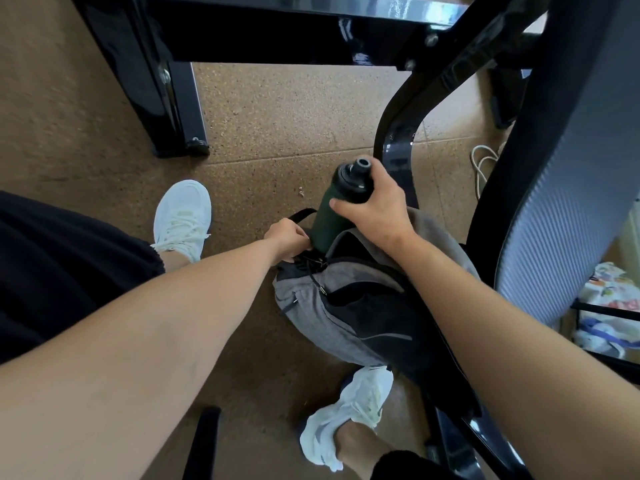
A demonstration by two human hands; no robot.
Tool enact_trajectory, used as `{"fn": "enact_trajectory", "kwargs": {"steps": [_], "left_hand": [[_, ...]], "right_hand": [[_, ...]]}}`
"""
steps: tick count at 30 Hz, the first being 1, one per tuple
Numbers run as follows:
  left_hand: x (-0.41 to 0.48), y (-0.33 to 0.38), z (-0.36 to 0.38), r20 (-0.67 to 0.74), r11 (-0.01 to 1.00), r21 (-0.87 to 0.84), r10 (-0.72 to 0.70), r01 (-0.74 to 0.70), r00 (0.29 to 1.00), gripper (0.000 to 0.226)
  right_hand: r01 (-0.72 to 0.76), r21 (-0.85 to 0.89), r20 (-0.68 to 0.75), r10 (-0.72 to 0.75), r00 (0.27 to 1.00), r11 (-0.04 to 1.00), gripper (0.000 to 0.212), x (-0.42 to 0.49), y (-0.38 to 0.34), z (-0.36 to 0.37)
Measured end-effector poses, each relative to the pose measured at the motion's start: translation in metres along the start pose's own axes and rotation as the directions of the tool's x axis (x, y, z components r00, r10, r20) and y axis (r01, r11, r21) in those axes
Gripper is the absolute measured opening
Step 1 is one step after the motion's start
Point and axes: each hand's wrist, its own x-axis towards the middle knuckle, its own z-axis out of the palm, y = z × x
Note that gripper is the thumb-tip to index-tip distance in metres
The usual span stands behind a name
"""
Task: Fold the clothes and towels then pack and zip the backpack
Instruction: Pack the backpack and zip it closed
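A grey and black backpack [311,306] lies on the brown floor between my feet, its top opening facing away from me. My right hand [375,206] grips a dark green bottle [327,220] with a black cap near its top; the bottle's lower end sits tilted in the backpack's opening. My left hand [287,237] is closed on the backpack's edge beside a black strap [301,213], right next to the bottle. No clothes or towels show inside the bag from here.
A black table leg [180,109] and crossbar [277,36] stand ahead. An office chair with a grey mesh back [568,168] and black armrest [398,140] crowds the right. A white cable [481,164] and patterned cloth [609,306] lie far right. My white shoes [183,216] flank the bag.
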Motion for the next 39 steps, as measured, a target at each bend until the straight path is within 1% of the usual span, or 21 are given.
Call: {"fn": "enact_trajectory", "kwargs": {"steps": [3, 7, 10, 12, 14, 16, 18, 20, 21, 22, 25, 26, 29, 32, 35, 37, 39], "left_hand": [[-0.003, -0.001, -0.006, -0.019, 0.999, -0.038, 0.028, -0.028, 0.999, 0.009], [-0.007, 0.001, -0.009, -0.110, 0.997, -0.025, 0.066, -0.070, 0.992, 0.010], [-0.012, 0.002, -0.009, -0.159, 0.997, -0.018, 0.077, -0.080, 0.984, 0.012], [-0.015, 0.001, -0.009, -0.180, 0.996, -0.015, 0.088, -0.093, 0.980, 0.014], [-0.019, 0.001, -0.010, -0.195, 0.994, -0.010, 0.103, -0.107, 0.975, 0.016], [-0.022, -0.001, -0.011, -0.210, 0.992, -0.012, 0.117, -0.122, 0.971, 0.013], [-0.025, -0.003, -0.010, -0.228, 0.990, -0.014, 0.132, -0.139, 0.965, 0.008], [-0.028, -0.004, -0.008, -0.247, 0.989, -0.012, 0.143, -0.150, 0.959, 0.004], [-0.028, -0.004, -0.008, -0.251, 0.988, -0.007, 0.149, -0.156, 0.957, 0.003], [-0.029, -0.004, -0.007, -0.248, 0.987, 0.002, 0.159, -0.163, 0.956, 0.002], [-0.030, -0.003, -0.006, -0.225, 0.984, 0.026, 0.175, -0.174, 0.959, 0.004], [-0.030, -0.004, -0.007, -0.222, 0.984, 0.030, 0.178, -0.176, 0.959, 0.005], [-0.030, -0.005, -0.007, -0.231, 0.982, 0.042, 0.187, -0.182, 0.955, 0.007], [-0.030, -0.004, -0.008, -0.265, 0.981, 0.049, 0.195, -0.189, 0.944, 0.009], [-0.027, -0.005, -0.012, -0.271, 0.982, 0.048, 0.186, -0.180, 0.944, 0.009], [-0.027, -0.006, -0.015, -0.255, 0.983, 0.051, 0.183, -0.176, 0.949, 0.009], [-0.027, -0.005, -0.012, -0.240, 0.983, 0.052, 0.185, -0.178, 0.953, 0.007]], "right_hand": [[0.019, -0.106, 0.027, -0.016, 0.999, 0.994, 0.061, -0.004, 0.001, 0.002], [-0.007, -0.205, 0.029, 0.014, 0.999, 0.979, 0.061, -0.006, 0.001, -0.006], [-0.089, -0.271, -0.015, 0.089, 0.996, 0.958, 0.063, -0.007, -0.001, -0.006], [-0.176, -0.377, -0.078, 0.158, 0.984, 0.909, 0.065, -0.008, -0.007, 0.000], [-0.191, -0.500, -0.088, 0.170, 0.982, 0.845, 0.067, -0.008, -0.013, 0.007], [-0.130, -0.571, -0.032, 0.137, 0.990, 0.810, 0.069, -0.006, -0.014, 0.008], [-0.060, -0.560, 0.055, 0.109, 0.993, 0.826, 0.067, -0.005, -0.010, 0.000], [-0.004, -0.524, 0.157, 0.101, 0.982, 0.852, 0.058, -0.003, -0.009, -0.015], [0.026, -0.532, 0.211, 0.103, 0.972, 0.846, 0.055, -0.002, -0.011, -0.021], [0.072, -0.565, 0.263, 0.097, 0.960, 0.822, 0.055, -0.002, -0.015, -0.027], [0.269, -0.710, 0.387, 0.042, 0.921, 0.651, 0.061, 0.004, -0.030, -0.032], [0.298, -0.726, 0.413, 0.047, 0.909, 0.620, 0.064, 0.007, -0.033, -0.031], [0.279, -0.737, 0.449, 0.137, 0.883, 0.616, 0.087, 0.017, -0.037, -0.029], [0.216, -0.776, 0.377, 0.161, 0.912, 0.592, 0.079, 0.019, -0.037, -0.023], [0.178, -0.788, 0.329, 0.158, 0.931, 0.590, 0.077, 0.009, -0.031, -0.012], [0.179, -0.772, 0.336, 0.154, 0.929, 0.609, 0.079, 0.004, -0.024, -0.011], [0.217, -0.749, 0.386, 0.146, 0.911, 0.626, 0.075, 0.003, -0.021, -0.018]]}}
